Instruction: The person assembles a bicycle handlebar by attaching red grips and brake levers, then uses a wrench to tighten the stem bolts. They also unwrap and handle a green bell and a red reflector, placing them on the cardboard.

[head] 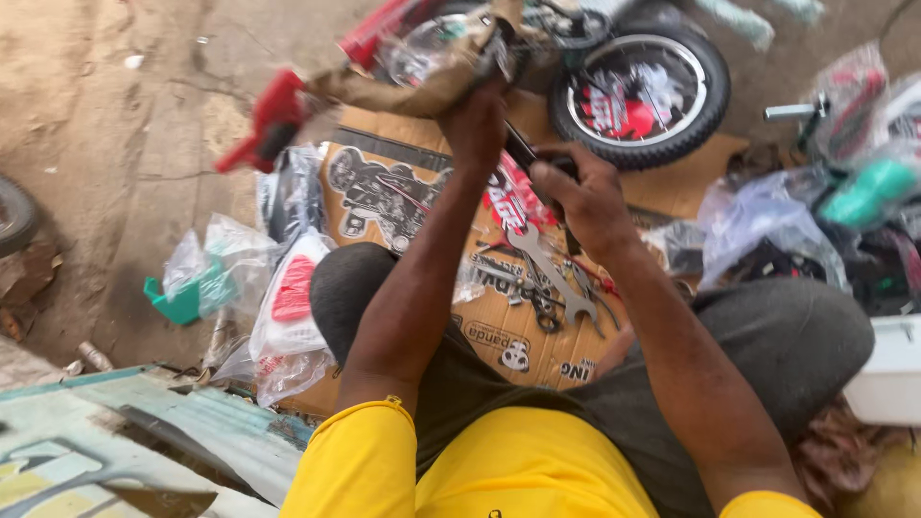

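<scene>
A small red bicycle frame (369,34), partly wrapped in brown paper and clear plastic, lies on the ground ahead of me. My left hand (475,120) grips the wrapped part of the frame near its middle. My right hand (585,197) is closed around a dark-handled tool (523,152) whose tip points up toward the frame. A small black-tyred wheel (641,88) with a red and white disc sits just right of the frame. Several spanners (552,278) lie on flattened printed cardboard (403,187) between my knees.
Clear plastic bags (767,225) with bicycle parts pile at the right, with a green part (868,192) and a silver bar (796,112). Left lie a red and white bag (293,297) and a green plastic piece (177,305). A white box (892,374) stands at right.
</scene>
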Tool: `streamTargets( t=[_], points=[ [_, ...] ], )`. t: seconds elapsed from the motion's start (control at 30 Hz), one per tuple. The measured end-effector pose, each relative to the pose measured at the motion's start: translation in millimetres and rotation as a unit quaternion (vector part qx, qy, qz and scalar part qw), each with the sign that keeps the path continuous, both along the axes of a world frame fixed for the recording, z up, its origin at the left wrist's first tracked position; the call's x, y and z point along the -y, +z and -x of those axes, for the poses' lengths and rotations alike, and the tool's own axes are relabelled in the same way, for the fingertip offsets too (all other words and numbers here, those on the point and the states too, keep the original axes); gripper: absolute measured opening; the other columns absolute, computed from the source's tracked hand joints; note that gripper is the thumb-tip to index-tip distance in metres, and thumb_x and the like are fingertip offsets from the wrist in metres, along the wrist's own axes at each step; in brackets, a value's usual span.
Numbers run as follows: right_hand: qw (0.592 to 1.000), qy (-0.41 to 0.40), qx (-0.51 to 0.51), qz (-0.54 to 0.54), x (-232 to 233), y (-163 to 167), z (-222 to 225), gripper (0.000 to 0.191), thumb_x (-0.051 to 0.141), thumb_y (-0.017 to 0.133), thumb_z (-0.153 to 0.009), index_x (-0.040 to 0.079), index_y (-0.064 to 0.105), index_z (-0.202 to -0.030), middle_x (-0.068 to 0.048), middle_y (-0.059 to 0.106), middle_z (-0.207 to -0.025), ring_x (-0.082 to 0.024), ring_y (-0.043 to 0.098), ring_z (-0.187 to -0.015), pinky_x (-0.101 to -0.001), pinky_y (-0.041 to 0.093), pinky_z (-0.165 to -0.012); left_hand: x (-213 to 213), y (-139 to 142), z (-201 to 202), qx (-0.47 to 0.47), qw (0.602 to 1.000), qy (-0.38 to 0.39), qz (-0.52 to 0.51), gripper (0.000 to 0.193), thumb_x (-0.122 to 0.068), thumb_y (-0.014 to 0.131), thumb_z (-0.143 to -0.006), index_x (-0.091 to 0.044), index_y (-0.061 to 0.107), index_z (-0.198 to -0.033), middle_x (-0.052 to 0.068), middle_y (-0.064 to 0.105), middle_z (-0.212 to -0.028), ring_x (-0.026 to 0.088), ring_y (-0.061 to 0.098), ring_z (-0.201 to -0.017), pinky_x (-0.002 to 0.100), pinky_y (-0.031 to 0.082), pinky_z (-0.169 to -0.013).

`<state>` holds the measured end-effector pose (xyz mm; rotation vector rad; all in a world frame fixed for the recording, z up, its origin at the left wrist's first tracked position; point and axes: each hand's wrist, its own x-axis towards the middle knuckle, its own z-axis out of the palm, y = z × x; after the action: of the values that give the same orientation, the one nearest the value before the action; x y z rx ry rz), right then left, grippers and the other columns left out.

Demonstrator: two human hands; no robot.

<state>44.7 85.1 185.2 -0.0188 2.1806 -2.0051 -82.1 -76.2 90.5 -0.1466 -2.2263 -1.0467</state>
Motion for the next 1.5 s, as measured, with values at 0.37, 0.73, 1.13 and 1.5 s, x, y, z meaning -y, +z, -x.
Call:
streamTargets(
  t=[0.37,0.73,1.13,1.5],
  points=[
    [0.986,-0.064,0.020,0.150,-22.7,-11.5,-8.1,0.027,0.020,0.059,-0.101,-0.001,0.066,-0.117,-0.006,0.066,-0.091,-0.012,0.063,-0.075,-0.0267,0.054,-0.069,-1.2,16.6,3.5,-0.078,0.990,0.076,0.085,0.025,-0.014,0.064,-0.098,-0.025,0.074,-0.118,0.003,0.073,-0.105,0.026,0.071,-0.100,0.039,0.051,-0.092],
    [0.984,-0.104,-0.145,0.013,-10.1,5.4,-18.6,0.018,0.015,0.069,-0.097,0.001,0.067,-0.109,-0.006,0.068,-0.083,-0.013,0.061,-0.067,-0.0256,0.051,-0.060,-7.3,6.5,2.7,-0.098,0.993,0.037,-0.053,0.028,-0.009,0.065,-0.098,-0.023,0.072,-0.122,0.004,0.075,-0.109,0.025,0.072,-0.098,0.036,0.057,-0.088],
    [0.971,-0.162,-0.133,0.116,-12.6,-3.2,-11.5,0.021,0.014,0.065,-0.103,0.003,0.063,-0.120,-0.004,0.065,-0.093,-0.010,0.062,-0.073,-0.0256,0.054,-0.063,-5.0,3.6,6.1,-0.082,0.976,0.138,0.150,0.033,-0.014,0.064,-0.097,-0.019,0.070,-0.129,0.007,0.073,-0.109,0.027,0.070,-0.099,0.042,0.053,-0.089],
    [0.977,-0.146,-0.066,0.144,0.8,1.4,-10.7,0.029,0.023,0.061,-0.108,0.003,0.057,-0.129,-0.007,0.066,-0.088,-0.010,0.058,-0.067,-0.0246,0.047,-0.058,-36.1,-7.3,-18.6,-0.127,0.974,0.085,0.167,0.033,-0.019,0.066,-0.092,-0.016,0.069,-0.124,0.019,0.069,-0.121,0.040,0.065,-0.119,0.050,0.045,-0.108]
  ],
)
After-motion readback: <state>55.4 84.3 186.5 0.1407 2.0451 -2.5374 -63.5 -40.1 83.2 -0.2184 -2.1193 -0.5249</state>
